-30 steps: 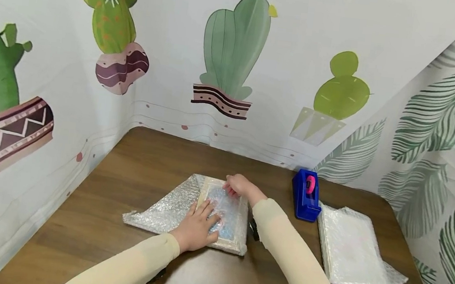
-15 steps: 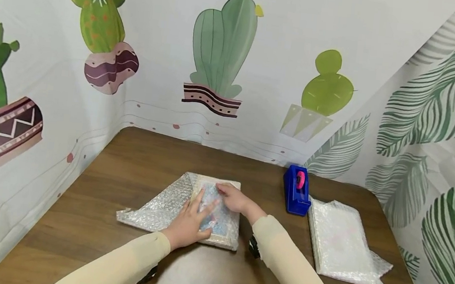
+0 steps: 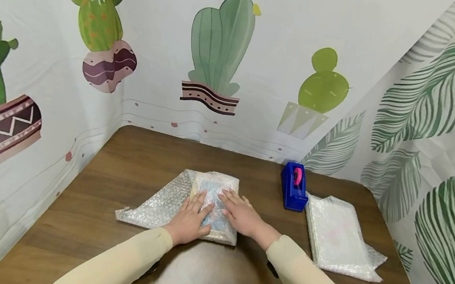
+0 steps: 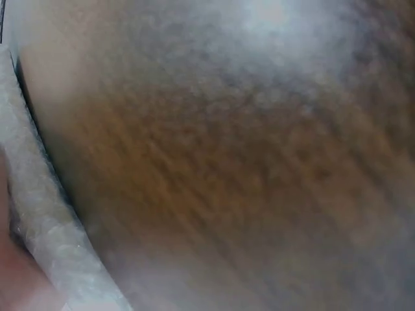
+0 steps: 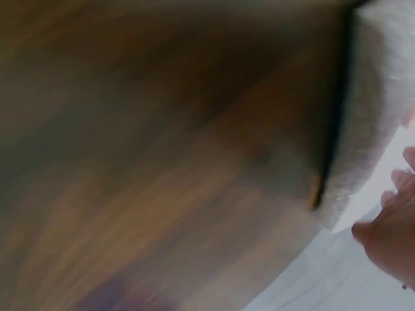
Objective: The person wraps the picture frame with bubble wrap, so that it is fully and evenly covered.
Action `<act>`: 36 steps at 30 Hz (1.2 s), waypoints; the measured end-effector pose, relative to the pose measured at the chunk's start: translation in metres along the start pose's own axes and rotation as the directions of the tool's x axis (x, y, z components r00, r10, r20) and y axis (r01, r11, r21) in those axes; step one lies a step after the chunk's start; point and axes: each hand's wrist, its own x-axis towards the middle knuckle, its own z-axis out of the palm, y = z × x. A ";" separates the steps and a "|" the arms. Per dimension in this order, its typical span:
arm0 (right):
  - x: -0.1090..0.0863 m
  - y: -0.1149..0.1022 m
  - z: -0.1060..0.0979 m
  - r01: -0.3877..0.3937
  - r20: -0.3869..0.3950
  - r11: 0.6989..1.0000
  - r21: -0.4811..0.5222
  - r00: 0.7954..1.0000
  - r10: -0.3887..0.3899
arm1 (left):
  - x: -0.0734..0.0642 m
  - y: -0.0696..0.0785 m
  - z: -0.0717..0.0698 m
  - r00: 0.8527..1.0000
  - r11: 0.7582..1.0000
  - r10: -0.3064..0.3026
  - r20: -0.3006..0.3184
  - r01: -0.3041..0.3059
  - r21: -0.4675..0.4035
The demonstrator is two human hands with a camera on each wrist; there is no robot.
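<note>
A picture frame (image 3: 223,236) with a blue picture lies flat on the table under bubble wrap. A loose, pointed flap of bubble wrap (image 3: 154,208) spreads out to its left. My left hand (image 3: 189,221) rests on the left part of the wrapped frame with fingers spread. Across from it, my right hand (image 3: 246,215) lies on the frame's right side, fingers straight and pointing left. The wrapped edge shows in the left wrist view as bubble wrap (image 4: 48,227) beside part of the hand, and in the right wrist view the fingers (image 5: 389,233) are over the bubble wrap (image 5: 369,110).
A blue tape dispenser (image 3: 294,188) with a pink core stands at the back right of the brown table (image 3: 147,152). To its right lies another flat bubble-wrapped package (image 3: 338,237), with a wrap corner sticking out. Cactus-printed cloth hangs behind the table.
My right hand has gone from the frame's top edge, where its fingers were bent, down to lie flat on its right side. The left hand stays on the frame. The view has shifted slightly.
</note>
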 end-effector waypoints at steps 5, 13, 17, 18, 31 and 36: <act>-0.011 0.003 0.016 -0.040 0.048 0.988 -0.150 0.998 0.048 | -0.001 -0.001 -0.002 1.000 1.000 -0.022 -0.007 0.022 -0.016; -0.008 -0.019 0.038 -0.239 -0.058 0.927 -0.289 0.971 0.233 | -0.003 -0.001 -0.001 0.999 0.999 -0.034 0.016 0.034 0.014; -0.007 -0.033 0.040 -0.298 -0.084 0.887 -0.353 0.954 0.288 | -0.003 -0.002 0.001 0.999 0.999 -0.040 -0.003 0.040 0.006; -0.006 -0.035 0.040 -0.304 -0.094 0.884 -0.354 0.952 0.290 | -0.003 -0.003 0.001 0.999 0.999 -0.037 -0.014 0.037 0.001; 0.024 -0.019 0.040 -0.308 -0.174 0.944 -0.118 0.943 0.286 | 0.003 0.003 -0.006 0.998 0.998 -0.061 0.035 0.061 0.011; 0.039 -0.013 0.039 -0.358 -0.185 0.926 -0.120 0.924 0.334 | 0.005 0.005 -0.006 0.998 0.999 -0.040 0.050 0.040 0.006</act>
